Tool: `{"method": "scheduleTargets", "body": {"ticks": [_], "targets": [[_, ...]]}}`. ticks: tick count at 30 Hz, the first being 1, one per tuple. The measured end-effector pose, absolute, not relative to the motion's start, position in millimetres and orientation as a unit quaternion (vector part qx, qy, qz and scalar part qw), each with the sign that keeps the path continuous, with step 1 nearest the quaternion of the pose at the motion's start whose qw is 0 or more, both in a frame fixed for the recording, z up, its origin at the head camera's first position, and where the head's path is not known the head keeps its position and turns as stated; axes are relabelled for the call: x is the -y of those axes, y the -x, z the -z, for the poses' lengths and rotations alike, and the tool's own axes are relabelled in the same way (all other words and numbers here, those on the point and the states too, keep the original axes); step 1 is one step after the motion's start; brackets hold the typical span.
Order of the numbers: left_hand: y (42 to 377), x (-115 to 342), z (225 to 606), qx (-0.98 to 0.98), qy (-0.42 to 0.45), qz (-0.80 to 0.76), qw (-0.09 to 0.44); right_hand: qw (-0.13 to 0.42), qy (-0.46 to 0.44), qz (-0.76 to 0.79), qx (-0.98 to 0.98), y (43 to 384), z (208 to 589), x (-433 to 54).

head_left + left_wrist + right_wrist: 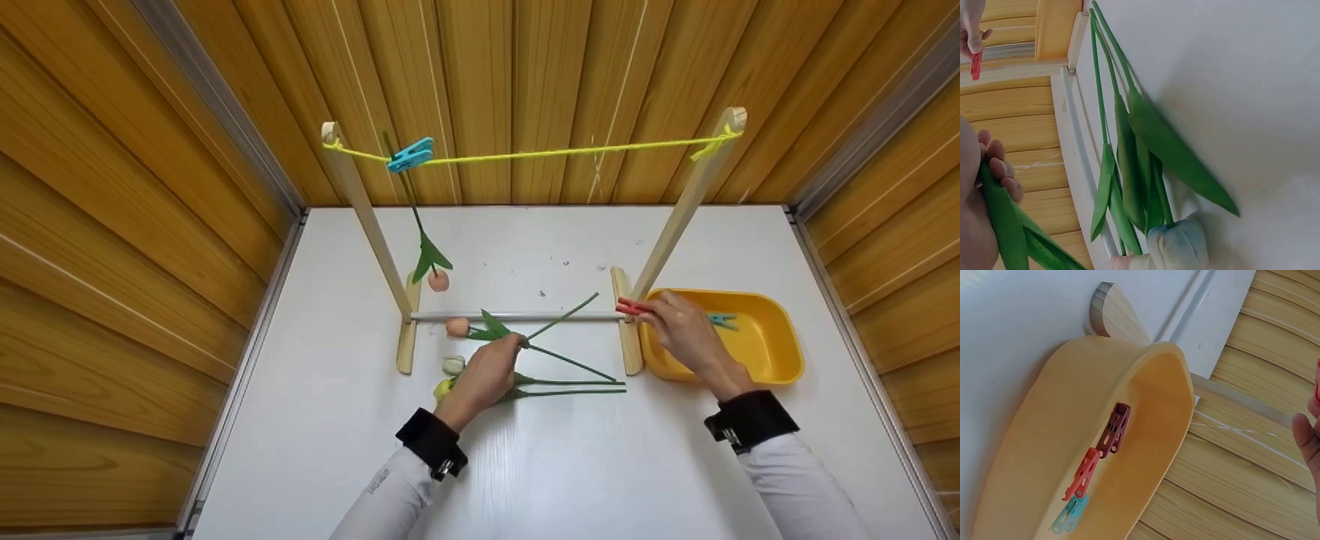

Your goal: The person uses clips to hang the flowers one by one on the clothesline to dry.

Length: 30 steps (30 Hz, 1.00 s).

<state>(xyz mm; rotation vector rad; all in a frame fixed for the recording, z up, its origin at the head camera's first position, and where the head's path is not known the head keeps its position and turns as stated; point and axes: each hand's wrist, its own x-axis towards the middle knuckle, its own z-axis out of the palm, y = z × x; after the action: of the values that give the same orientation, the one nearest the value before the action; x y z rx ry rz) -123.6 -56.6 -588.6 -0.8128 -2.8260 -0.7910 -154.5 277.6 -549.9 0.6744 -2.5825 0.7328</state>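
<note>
My left hand (487, 371) grips an artificial tulip by its green stem (562, 318), just above the table; its leaves (1008, 225) show in the left wrist view. Below that hand, several more tulips lie with stems (574, 383) pointing right; a white head (453, 365) and a yellow head (443, 388) show beside the hand. My right hand (686, 330) pinches a red clothespin (631, 306) between thumb and fingers, over the left rim of the yellow basin (780, 360). Upside down from the yellow line (540, 155) hangs a pink tulip (439, 280), clipped by a blue clothespin (411, 154).
Two wooden posts (367, 217) (686, 202) hold up the line, joined low down by a grey rod (517, 316). Inside the basin lie a dark red clothespin (1114, 430), a red clothespin (1082, 473) and a teal clothespin (1069, 515). Wood-patterned walls (480, 97) enclose the white table (330, 300).
</note>
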Motion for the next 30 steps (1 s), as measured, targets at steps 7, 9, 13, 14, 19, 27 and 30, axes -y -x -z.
{"method": "scheduleTargets", "body": {"ticks": [7,9,13,14,19,27,30], "targets": [[138,61,569,0.915,0.253,0.298,0.098,0.169,-0.235,-0.268,0.919,153,550,-274],[141,63,562,0.911,0.251,0.308,0.107,0.168,-0.235,-0.269,0.919,153,549,-273],[146,65,551,0.904,0.249,0.325,0.125,0.159,-0.232,-0.275,0.919,153,549,-270],[147,66,549,0.902,0.247,0.328,0.131,0.156,-0.23,-0.276,0.92,152,550,-270],[150,67,539,0.901,0.226,0.338,0.152,0.148,-0.221,-0.279,0.923,152,552,-269],[152,67,529,0.897,0.173,0.357,0.194,0.166,-0.231,-0.277,0.918,152,557,-265],[154,68,525,0.88,0.176,0.391,0.202,0.167,-0.229,-0.276,0.918,152,557,-264]]}}
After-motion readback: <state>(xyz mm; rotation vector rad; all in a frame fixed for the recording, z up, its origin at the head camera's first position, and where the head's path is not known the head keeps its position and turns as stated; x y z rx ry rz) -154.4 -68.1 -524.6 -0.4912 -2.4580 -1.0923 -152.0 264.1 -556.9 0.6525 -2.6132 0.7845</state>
